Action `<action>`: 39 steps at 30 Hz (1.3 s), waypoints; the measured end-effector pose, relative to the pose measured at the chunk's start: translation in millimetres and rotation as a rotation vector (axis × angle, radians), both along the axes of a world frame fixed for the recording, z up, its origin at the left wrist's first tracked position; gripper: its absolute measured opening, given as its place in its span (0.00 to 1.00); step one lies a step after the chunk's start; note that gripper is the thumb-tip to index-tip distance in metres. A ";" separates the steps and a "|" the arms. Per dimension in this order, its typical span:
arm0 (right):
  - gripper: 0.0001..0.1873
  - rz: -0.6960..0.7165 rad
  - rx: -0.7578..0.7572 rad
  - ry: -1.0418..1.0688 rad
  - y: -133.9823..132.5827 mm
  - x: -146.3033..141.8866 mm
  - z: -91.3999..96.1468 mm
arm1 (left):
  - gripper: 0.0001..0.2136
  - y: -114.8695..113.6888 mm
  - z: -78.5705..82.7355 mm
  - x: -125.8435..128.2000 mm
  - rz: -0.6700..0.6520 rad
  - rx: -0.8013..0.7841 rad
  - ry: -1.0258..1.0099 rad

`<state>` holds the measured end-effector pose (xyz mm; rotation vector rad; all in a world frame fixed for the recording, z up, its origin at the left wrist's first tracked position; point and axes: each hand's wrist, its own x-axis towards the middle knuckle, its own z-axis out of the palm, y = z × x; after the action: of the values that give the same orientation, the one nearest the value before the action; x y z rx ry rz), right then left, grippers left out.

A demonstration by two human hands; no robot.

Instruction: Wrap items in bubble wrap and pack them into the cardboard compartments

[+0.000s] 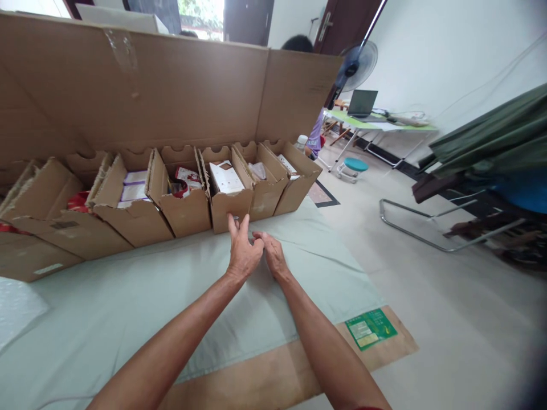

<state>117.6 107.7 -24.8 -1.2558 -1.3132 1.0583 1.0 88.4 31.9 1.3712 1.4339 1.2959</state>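
Note:
My left hand reaches the front of a cardboard bin, its first fingers stretched out and spread against the lower front wall. A small pale patch shows between those fingertips; I cannot make out what it is. Close by on the right, my right hand has its fingers bent and pressed together near the left thumb. Whatever it may hold is hidden. Inside the bin in front of me lies a white box. Neighbouring bins hold a red-and-white packet and a clear wrapped item.
A tall cardboard panel rises behind the row of bins. Pale green cloth covers the table, with a green packet at its right corner. Beyond stand a bottle, a teal stool, a laptop and a fan.

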 end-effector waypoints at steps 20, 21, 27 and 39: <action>0.23 0.100 0.104 -0.048 -14.8 -47.0 51.4 | 0.20 -183.4 -73.4 -130.4 0.086 0.144 0.466; 0.21 0.155 0.154 -0.073 -14.4 -59.3 63.7 | 0.19 -192.1 -79.3 -143.5 0.126 0.176 0.506; 0.30 0.292 0.380 -0.568 15.9 -137.7 136.5 | 0.17 -209.7 -89.5 -167.9 0.215 0.280 0.584; 0.14 0.098 0.274 -1.133 37.9 -189.1 156.4 | 0.17 -201.8 -89.1 -163.5 0.259 0.274 0.470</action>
<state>-71.5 145.6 131.5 -1.6374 -2.2659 0.1136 -162.5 -113.4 -57.2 1.8065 1.8478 1.4346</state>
